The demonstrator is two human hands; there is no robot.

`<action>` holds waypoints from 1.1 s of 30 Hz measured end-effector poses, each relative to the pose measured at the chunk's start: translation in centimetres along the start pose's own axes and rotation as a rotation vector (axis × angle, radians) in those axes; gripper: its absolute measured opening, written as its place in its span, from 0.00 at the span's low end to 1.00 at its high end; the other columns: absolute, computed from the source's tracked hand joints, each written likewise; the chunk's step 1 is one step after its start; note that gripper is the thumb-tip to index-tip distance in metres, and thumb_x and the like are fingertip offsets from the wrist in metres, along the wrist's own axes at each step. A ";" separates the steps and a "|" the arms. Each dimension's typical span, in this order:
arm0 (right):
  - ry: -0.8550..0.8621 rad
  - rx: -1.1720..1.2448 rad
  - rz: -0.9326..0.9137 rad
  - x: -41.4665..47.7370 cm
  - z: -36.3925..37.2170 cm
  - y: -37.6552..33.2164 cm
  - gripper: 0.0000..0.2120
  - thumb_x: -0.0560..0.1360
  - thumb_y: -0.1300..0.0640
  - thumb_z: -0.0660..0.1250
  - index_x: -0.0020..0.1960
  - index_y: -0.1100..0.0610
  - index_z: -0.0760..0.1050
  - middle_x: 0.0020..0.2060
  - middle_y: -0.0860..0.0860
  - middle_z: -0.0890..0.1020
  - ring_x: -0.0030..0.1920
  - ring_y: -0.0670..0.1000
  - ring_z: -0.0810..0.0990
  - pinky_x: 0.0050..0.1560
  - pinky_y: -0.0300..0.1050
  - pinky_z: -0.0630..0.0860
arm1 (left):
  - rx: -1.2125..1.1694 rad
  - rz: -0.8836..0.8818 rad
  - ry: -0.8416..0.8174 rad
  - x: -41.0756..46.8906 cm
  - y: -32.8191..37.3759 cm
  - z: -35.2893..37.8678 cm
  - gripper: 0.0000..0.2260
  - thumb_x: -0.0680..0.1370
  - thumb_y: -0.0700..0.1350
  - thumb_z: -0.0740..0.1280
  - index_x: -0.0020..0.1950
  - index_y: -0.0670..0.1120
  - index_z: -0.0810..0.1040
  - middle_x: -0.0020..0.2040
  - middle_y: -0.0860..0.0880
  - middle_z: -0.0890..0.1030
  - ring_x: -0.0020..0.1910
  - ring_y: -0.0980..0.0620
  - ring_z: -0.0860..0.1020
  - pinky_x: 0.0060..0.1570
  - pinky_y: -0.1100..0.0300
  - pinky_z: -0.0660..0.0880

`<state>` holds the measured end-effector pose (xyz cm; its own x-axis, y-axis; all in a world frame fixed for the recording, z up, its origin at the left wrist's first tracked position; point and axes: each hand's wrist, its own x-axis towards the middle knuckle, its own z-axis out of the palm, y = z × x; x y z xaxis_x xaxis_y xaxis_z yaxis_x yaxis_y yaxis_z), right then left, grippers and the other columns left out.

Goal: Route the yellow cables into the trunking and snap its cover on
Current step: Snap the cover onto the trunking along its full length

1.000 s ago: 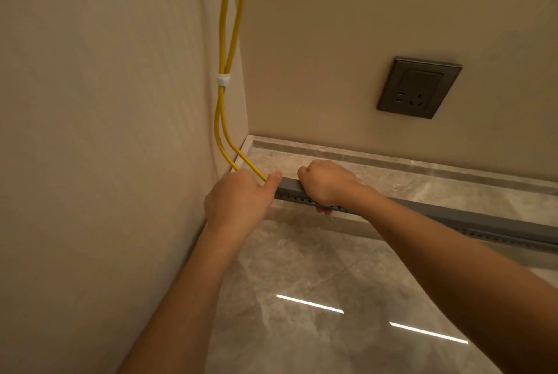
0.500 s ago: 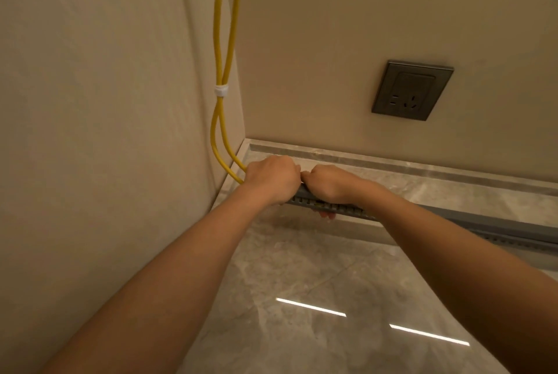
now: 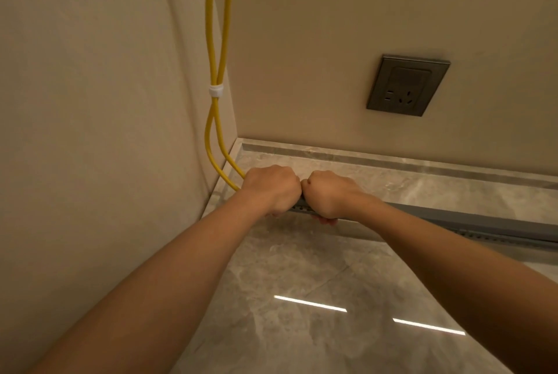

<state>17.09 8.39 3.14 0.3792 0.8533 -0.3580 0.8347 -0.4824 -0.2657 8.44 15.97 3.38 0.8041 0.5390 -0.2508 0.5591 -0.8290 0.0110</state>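
From the head view, the left hand (image 3: 271,189) and right hand (image 3: 330,194) are fisted knuckle to knuckle on the grey trunking (image 3: 471,222) along the floor. The yellow cables (image 3: 215,119) drop down the corner and vanish under the left hand. The cover seems fitted rightward; this end is hidden, probably still unsnapped.

Beige walls (image 3: 90,101) are meeting in a corner just left of the hands, a dark socket plate (image 3: 407,85) is sitting up to their right, and the glossy grey marble floor (image 3: 302,343) below is reflecting two light strips (image 3: 311,303).
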 end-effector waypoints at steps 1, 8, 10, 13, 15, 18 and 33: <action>0.002 -0.016 -0.002 0.0 0.0 -0.1 0.16 0.77 0.62 0.53 0.33 0.57 0.71 0.25 0.52 0.79 0.26 0.51 0.80 0.38 0.43 0.77 | 0.021 0.011 0.016 0.0 0.0 0.1 0.09 0.77 0.38 0.55 0.46 0.44 0.75 0.36 0.47 0.73 0.38 0.46 0.72 0.36 0.54 0.66; 0.082 -0.203 -0.073 -0.1 0.3 -0.3 0.06 0.76 0.62 0.57 0.41 0.56 0.68 0.35 0.51 0.71 0.37 0.53 0.72 0.37 0.46 0.69 | 0.075 0.031 0.080 0.0 -0.3 0.4 0.09 0.78 0.41 0.55 0.46 0.46 0.75 0.51 0.44 0.79 0.45 0.44 0.75 0.38 0.54 0.65; 0.082 -0.209 -0.065 0.1 0.4 -0.3 0.07 0.77 0.62 0.57 0.41 0.56 0.69 0.35 0.51 0.72 0.37 0.53 0.73 0.36 0.45 0.69 | 0.083 0.033 0.069 0.0 -0.4 0.2 0.10 0.78 0.41 0.55 0.47 0.46 0.76 0.52 0.44 0.79 0.46 0.44 0.75 0.39 0.54 0.65; -0.014 -0.067 -0.052 0.2 -0.2 -0.2 0.14 0.77 0.63 0.54 0.35 0.58 0.71 0.29 0.54 0.80 0.30 0.54 0.80 0.37 0.43 0.76 | 0.064 0.035 -0.011 -0.1 -0.6 -0.3 0.10 0.78 0.39 0.55 0.50 0.44 0.76 0.50 0.44 0.77 0.43 0.46 0.72 0.39 0.54 0.65; -0.012 -0.005 -0.103 0.1 -0.6 0.1 0.17 0.79 0.61 0.50 0.36 0.58 0.71 0.31 0.57 0.83 0.34 0.56 0.82 0.43 0.47 0.78 | 0.081 0.049 0.004 -0.2 -0.6 -0.6 0.11 0.78 0.39 0.54 0.53 0.43 0.76 0.49 0.44 0.76 0.45 0.45 0.72 0.39 0.53 0.66; 0.029 -0.030 -0.200 -0.4 -0.6 1.0 0.19 0.82 0.54 0.48 0.37 0.55 0.69 0.33 0.57 0.83 0.38 0.56 0.79 0.46 0.51 0.75 | 0.060 0.037 0.019 -0.5 -0.5 -0.6 0.13 0.80 0.39 0.52 0.56 0.45 0.75 0.37 0.48 0.73 0.42 0.48 0.72 0.42 0.53 0.68; 0.882 -0.286 -0.396 -4.8 4.4 8.9 0.16 0.63 0.60 0.77 0.49 0.58 0.78 0.43 0.54 0.81 0.41 0.55 0.78 0.38 0.49 0.77 | 0.132 0.077 -0.020 -0.4 -1.4 0.4 0.19 0.83 0.48 0.44 0.70 0.47 0.66 0.49 0.43 0.77 0.51 0.45 0.74 0.42 0.55 0.67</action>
<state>20.96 -0.90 -1.46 0.1177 0.8397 0.5302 0.9852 -0.1659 0.0441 7.27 16.87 3.09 0.8388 0.4707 -0.2736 0.4631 -0.8811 -0.0959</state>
